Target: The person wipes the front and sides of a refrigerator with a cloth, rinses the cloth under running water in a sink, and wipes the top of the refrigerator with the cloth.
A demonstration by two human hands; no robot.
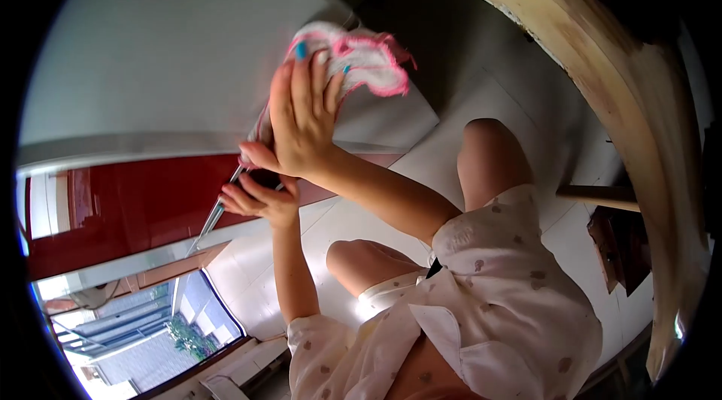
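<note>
A white cloth with pink edging is bunched under the fingers of my right hand, against or close to a pale grey panel. One end of the cloth sticks out beyond the fingertips, and a narrow part runs down past the thumb. Just below, my left hand has its fingers curled at a thin silvery metal bar, which slants down to the left. Between the two hands is a dark shape that I cannot make out. Where the bar's upper end meets the cloth is hidden.
The pale grey panel rises above a glossy red panel. A curved wooden edge arches on the right, with a dark wooden piece beside it. Light tiles cover the floor. At lower left is a window.
</note>
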